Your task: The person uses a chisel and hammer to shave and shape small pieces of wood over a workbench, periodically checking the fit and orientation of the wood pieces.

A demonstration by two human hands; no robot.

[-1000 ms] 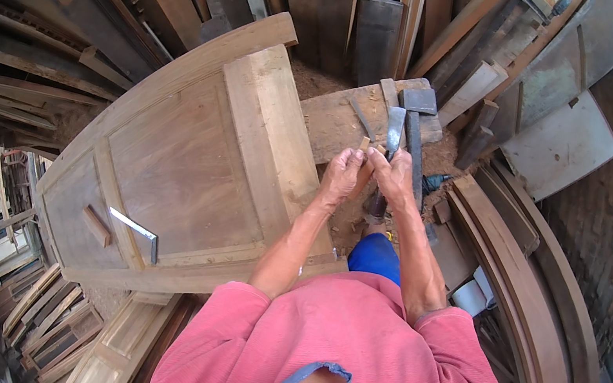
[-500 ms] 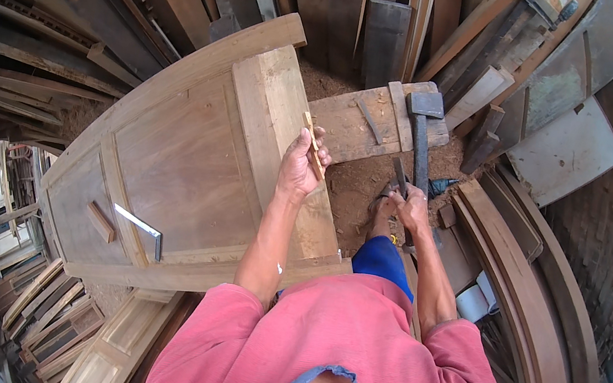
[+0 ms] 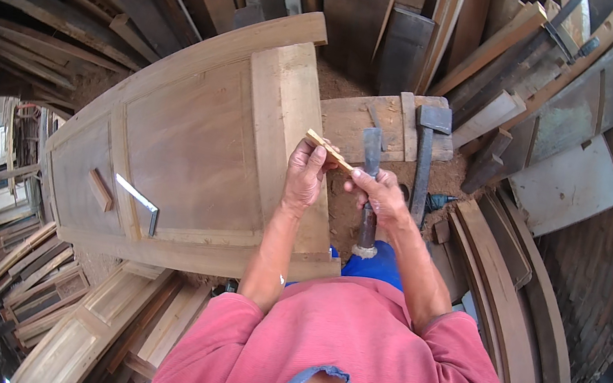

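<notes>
No text, label, brand, number or sign is legible on any surface in view.
</notes>
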